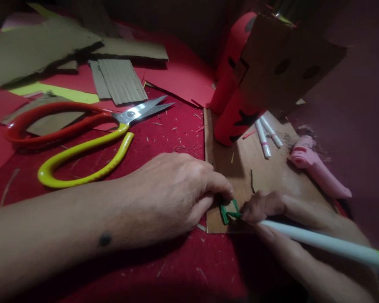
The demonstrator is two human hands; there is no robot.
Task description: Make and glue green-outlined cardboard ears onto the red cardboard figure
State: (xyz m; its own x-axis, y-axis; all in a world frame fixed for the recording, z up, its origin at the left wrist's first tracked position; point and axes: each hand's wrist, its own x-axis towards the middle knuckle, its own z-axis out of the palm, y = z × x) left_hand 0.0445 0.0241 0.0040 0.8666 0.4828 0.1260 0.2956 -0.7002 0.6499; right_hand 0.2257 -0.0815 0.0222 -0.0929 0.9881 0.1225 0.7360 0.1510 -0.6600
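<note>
A white felt-tip marker (318,240) with a yellow-green back end is pinched in my right hand (290,223). Its front end meets a small cardboard piece (230,208) whose edges are coloured green. My left hand (189,187) is curled, with its fingertips holding that piece down on a brown wooden board (215,225). Behind both hands stand red paper-covered tubes (224,122) with black shapes, joined to a cardboard box (281,59) bearing dark round spots.
Large scissors (135,112) with red and yellow handles lie left of the board on red cloth (173,269). Cardboard scraps (123,80) and red paper (177,75) are piled beyond. White marker caps or pens (262,139) and a pink glue gun (318,168) lie at right.
</note>
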